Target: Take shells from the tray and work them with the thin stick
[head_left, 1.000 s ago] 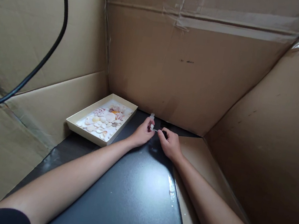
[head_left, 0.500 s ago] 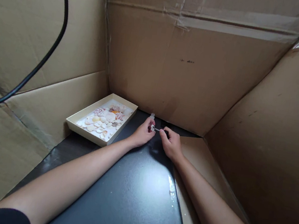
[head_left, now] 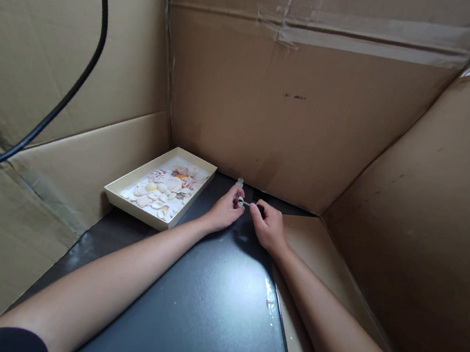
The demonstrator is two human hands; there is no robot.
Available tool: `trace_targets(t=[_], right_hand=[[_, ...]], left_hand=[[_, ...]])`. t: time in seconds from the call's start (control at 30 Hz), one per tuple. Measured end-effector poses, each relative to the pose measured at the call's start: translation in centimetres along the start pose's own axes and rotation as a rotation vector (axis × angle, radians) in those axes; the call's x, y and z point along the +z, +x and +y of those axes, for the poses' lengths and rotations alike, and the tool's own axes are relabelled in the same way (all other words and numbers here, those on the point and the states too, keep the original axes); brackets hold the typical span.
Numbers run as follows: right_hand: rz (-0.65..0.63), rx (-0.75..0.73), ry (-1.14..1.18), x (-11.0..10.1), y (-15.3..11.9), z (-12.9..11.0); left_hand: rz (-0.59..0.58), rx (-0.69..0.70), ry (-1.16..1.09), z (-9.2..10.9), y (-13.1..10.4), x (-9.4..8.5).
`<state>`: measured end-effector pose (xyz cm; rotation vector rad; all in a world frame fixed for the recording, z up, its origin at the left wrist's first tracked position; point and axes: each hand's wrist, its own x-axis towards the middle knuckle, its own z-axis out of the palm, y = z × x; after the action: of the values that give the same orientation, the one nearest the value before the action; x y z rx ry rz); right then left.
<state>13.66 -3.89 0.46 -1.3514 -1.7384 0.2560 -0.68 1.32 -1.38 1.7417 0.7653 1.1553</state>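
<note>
My left hand (head_left: 227, 208) is closed, pinching a small white shell-like piece (head_left: 240, 201) between fingers and thumb. In my right hand (head_left: 269, 223) is a thin pale stick with a dark handle (head_left: 261, 209), gripped at the handle. The stick's tip points left and reaches the white piece; whether it touches cannot be made out. Just behind my left fingers stands a small clear bottle (head_left: 240, 182), partly hidden by them. To the left lies a shallow cream tray (head_left: 136, 212) with several seashells (head_left: 163, 188) on a white lining.
Both forearms extend over a dark glossy tabletop (head_left: 180, 309). Cardboard walls (head_left: 246, 101) enclose the back and both sides. A flat cardboard sheet (head_left: 310, 234) lies along the right. At the upper left hangs a black cable (head_left: 102, 33).
The stick's tip and the white piece between my hands have shifted very slightly. Both hands, the tray and the bottle stay almost in place.
</note>
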Motion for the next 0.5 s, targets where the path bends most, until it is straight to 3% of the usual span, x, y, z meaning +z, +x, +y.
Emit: trace_targets(t=[0.2,0.5], right_hand=[[0.053,0.051,-0.051,0.04,0.12,0.14],[-0.043,0.051,-0.015,0.17,0.18,0.37]], left_hand=[[0.004,-0.018,-0.004,-0.14,-0.01,0.03],[-0.003,-0.041,0.031,0.23,0.01,-0.05]])
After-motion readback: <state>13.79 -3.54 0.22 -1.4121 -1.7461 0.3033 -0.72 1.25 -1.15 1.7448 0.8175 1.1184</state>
